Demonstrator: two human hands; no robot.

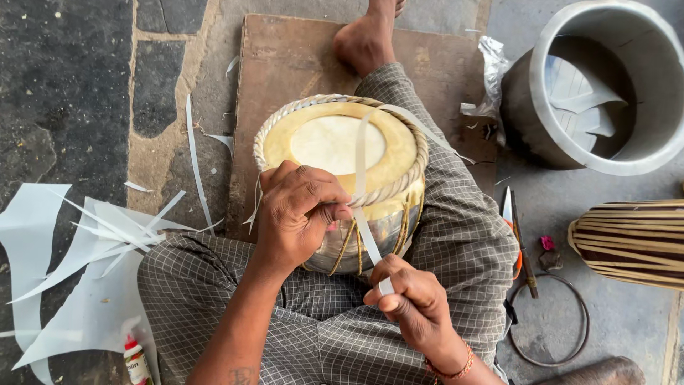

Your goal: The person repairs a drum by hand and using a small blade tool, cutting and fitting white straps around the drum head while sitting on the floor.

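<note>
My right hand [417, 303] sits nearest the camera, fingers pressed together, pinching the lower end of a white strap [367, 235]. My left hand [296, 214] is closed against the side of the drum [342, 182], fingertips pinching at the strap where it passes under the braided rim [420, 153]. The drum rests in my lap between my crossed legs, head upward, over a brown board [285, 57].

Handling, as I judge it: the strap looks thin, flat and flexible, likely smooth enough to slip, so a firm pinch close to the rim suits it. The metal shell looks rigid and fairly heavy; the pale skin head [331, 142] appears taut and easily marked, so I would hold by the shell or rim, never the skin.

Packages and labels: 1 small bottle [135, 360] with a red cap and white label stands at the lower left, beside white offcuts [64, 264] on the stone floor. Crumpled silver foil [491, 64] lies against a large metal pot [605, 85] at upper right. A second drum [630, 242] lies at the right edge, with scissors [516, 235] and a wire ring [548, 321] near it. No signs are visible.
</note>
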